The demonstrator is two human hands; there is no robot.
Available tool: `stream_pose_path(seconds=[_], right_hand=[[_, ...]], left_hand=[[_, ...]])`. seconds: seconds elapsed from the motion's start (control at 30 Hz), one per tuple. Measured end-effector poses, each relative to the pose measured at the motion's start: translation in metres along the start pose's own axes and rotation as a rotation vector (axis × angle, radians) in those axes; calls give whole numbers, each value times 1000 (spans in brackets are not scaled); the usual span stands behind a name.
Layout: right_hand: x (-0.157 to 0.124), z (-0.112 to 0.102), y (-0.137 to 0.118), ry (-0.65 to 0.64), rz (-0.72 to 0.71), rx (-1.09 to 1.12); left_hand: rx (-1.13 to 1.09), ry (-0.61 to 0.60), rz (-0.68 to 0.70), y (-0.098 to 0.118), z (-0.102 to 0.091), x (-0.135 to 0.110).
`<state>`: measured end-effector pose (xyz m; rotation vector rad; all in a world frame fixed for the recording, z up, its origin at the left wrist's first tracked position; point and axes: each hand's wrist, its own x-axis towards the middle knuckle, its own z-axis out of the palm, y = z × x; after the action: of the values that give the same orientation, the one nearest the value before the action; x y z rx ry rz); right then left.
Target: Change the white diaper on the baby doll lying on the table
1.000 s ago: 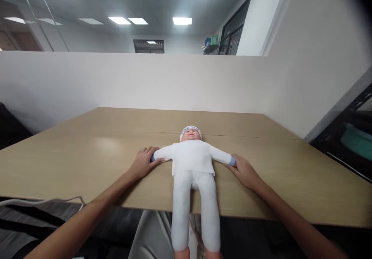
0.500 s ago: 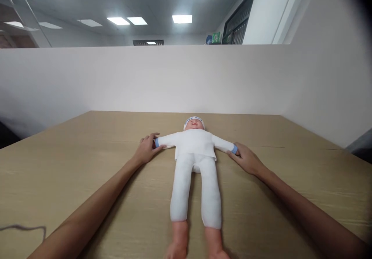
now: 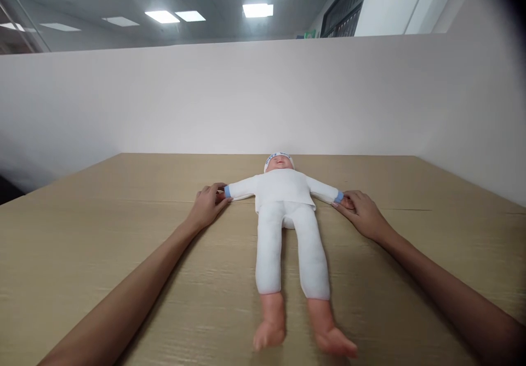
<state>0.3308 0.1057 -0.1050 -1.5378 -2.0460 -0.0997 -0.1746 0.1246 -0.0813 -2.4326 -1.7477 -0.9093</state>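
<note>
A baby doll (image 3: 286, 190) lies on its back on the wooden table, head at the far end and bare feet toward me. It wears a white long-sleeved top, white trousers, blue cuffs and a white headband with blue lettering. Both its arms are stretched out sideways. My left hand (image 3: 208, 204) is closed around the doll's hand at the left blue cuff, thumb on the near side. On the other side, my right hand (image 3: 364, 212) has its thumb and fingers around the doll's other hand, just beyond the right cuff.
The wooden table (image 3: 164, 177) reaches back to a low white partition (image 3: 226, 97). A white wall stands at the right. Ceiling lights (image 3: 257, 10) and a dark-framed window (image 3: 347, 10) show beyond the partition.
My view has tilted, so the doll sits higher in the picture and its feet show fully. My right hand has shifted slightly outward along the doll's hand. My left hand keeps its place.
</note>
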Motion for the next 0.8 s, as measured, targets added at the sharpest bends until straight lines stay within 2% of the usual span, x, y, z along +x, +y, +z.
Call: stream_pose_path(seconds=[0.17,0.3,0.57,0.8], right_hand=[[-3,-5,-10,66,-73,37],[-5,-7,-12,61,-87,23],[-6,0,-3,105,-9,-31],[-6,9,8,118,54,27]], left_hand=[[5,11,24,-1,-1,-3],[17,16,31,2,-3,-6],[22,117,-11,-11,2,-10],[-7,59,-58,-12,-1,-9]])
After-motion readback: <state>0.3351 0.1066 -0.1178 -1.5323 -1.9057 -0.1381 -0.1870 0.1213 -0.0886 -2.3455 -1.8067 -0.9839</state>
